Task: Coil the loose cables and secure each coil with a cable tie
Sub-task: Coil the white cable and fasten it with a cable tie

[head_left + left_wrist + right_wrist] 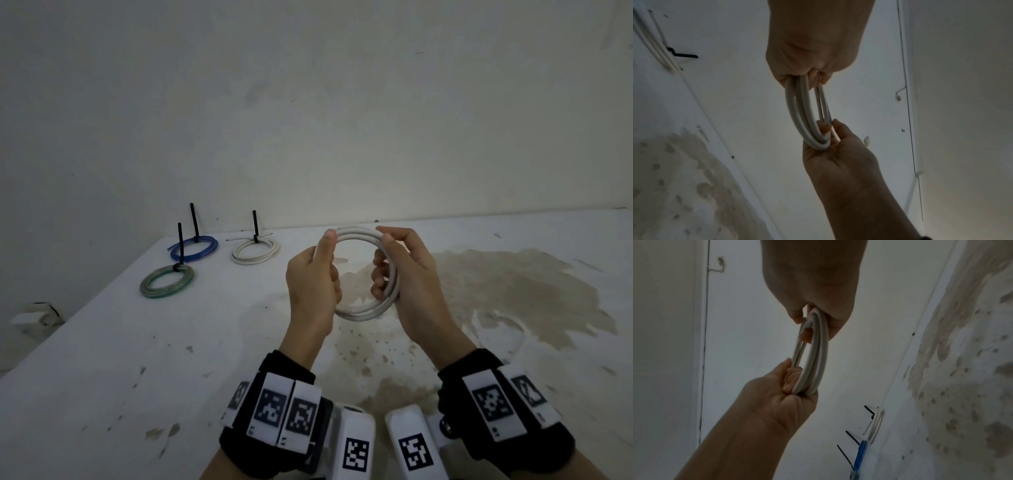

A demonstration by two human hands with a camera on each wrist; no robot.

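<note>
A white cable coil [366, 310] of a few loops is held upright above the table, between both hands. My left hand [317, 274] grips its left side, thumb up along the top of the loop. My right hand [399, 270] grips the right side, fingers curled through the ring. The left wrist view shows the white cable coil [797, 112] edge-on, running from my left hand [807, 65] down to my right hand [838, 149]. In the right wrist view the white cable coil [813, 353] hangs between my right hand [818, 301] and left hand [781, 399]. No cable tie shows on this coil.
Three tied coils lie at the table's far left: a blue coil [194, 249], a green coil [166, 281] and a white tied coil [255, 251], each with a black tie tail standing up. The white table [120, 359] is stained brown at right. A wall rises behind.
</note>
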